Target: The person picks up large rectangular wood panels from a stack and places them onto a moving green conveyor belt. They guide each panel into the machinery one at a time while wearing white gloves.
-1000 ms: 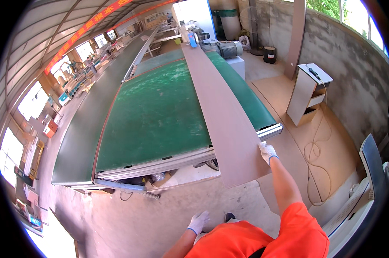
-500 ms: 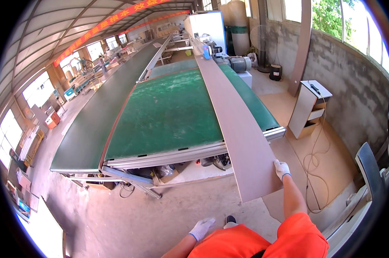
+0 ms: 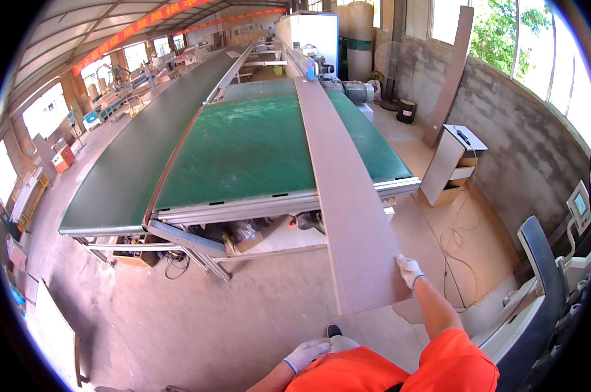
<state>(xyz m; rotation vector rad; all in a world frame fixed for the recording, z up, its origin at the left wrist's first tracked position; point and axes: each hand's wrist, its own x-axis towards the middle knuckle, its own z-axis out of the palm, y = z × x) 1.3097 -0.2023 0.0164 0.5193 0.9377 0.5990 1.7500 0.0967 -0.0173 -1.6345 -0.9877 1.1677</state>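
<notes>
A long, narrow pinkish-beige board (image 3: pixel 347 176) lies lengthwise over a green conveyor belt (image 3: pixel 243 150), its near end jutting past the front rail toward me. My right hand (image 3: pixel 410 270), in a white glove, grips the board's right edge close to that near end. The fingers under the board are hidden. Low in front of my body is my gloved left hand (image 3: pixel 308 354). It holds nothing that I can see, and its fingers lie extended against my orange clothing.
Beside the green belt runs a darker belt (image 3: pixel 135 150). A small white cabinet (image 3: pixel 449 163) stands on the right, with a cable (image 3: pixel 462 242) on the floor. A control panel (image 3: pixel 579 205) is at far right. A motor (image 3: pixel 357 92) sits beyond the belt; a panel (image 3: pixel 55 333) leans at lower left.
The board has slid toward me along the belt, with my right hand still on its edge. My left hand has come closer against my body. The view has shifted slightly.
</notes>
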